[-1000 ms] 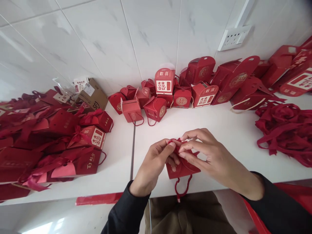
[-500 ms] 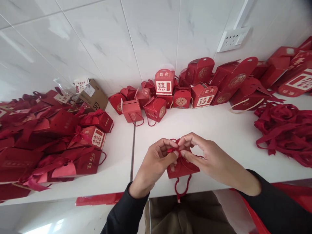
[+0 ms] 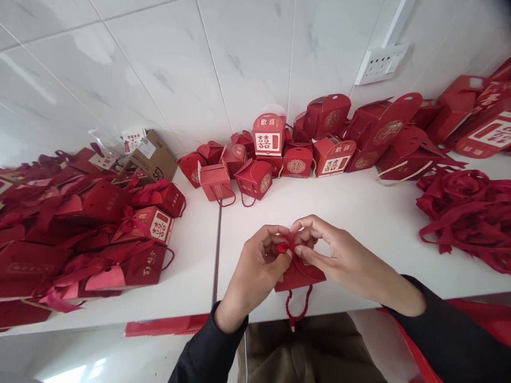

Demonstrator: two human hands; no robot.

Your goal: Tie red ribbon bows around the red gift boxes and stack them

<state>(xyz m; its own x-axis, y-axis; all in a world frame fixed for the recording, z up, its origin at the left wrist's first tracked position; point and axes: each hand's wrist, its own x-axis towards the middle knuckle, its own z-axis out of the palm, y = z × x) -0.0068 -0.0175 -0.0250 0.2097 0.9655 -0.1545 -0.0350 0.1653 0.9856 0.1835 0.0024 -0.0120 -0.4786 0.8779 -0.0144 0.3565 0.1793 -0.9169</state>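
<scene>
A small red gift box (image 3: 300, 278) sits near the front edge of the white table, its twisted red cord handle (image 3: 306, 304) hanging over the edge. On top of the box a red ribbon (image 3: 284, 248) forms a loop. My left hand (image 3: 261, 260) pinches the ribbon loop between thumb and fingers, from the left. From the right, my right hand (image 3: 325, 247) is closed with thumb and fingertips pinching the ribbon at the middle of the box top. The fingers partly hide the knot area.
Ribbon-tied red boxes (image 3: 147, 266) are heaped at left, beside a brown carton (image 3: 154, 159). More red boxes (image 3: 255, 178) line the wall. A pile of loose red ribbons (image 3: 467, 218) lies at right. A socket (image 3: 381, 64) is on the tiled wall (image 3: 255, 53).
Both hands stay at the box top with slight finger shifts. The ribbon loop by the left thumb looks fuller, and the fingertips have drawn a little apart.
</scene>
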